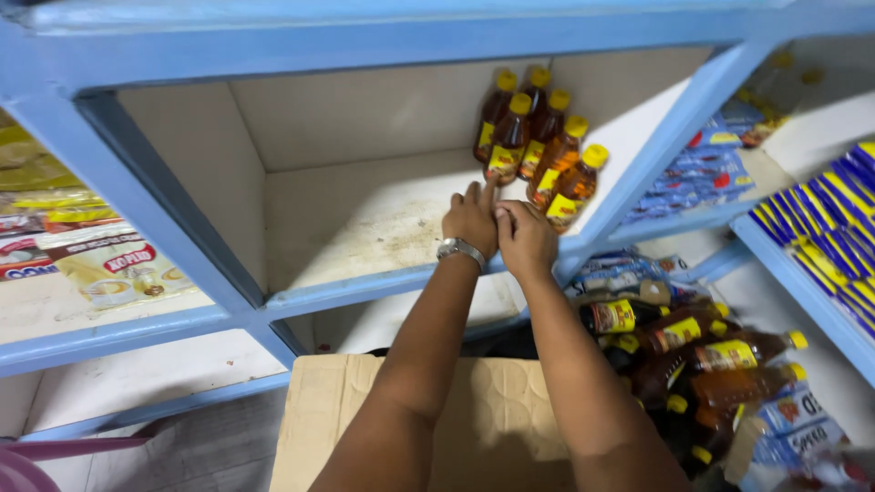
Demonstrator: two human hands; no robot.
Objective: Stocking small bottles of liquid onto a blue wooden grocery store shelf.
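My left hand (472, 219), with a silver wristwatch on the wrist, reaches into a blue-framed shelf compartment; one finger touches a brown bottle with a yellow cap (506, 146). My right hand (524, 239) sits right beside it, fingers curled against the left hand, close to another yellow-capped bottle (574, 187). Several such bottles stand in a cluster at the compartment's right side. Neither hand clearly holds anything.
A cardboard box (328, 410) lies below my arms. More brown bottles (720, 355) lie piled at the lower right. Blue packets (702, 169) and blue-yellow packs (834, 232) fill the right shelves; sachet packs (118, 269) sit on the left shelf (109, 333).
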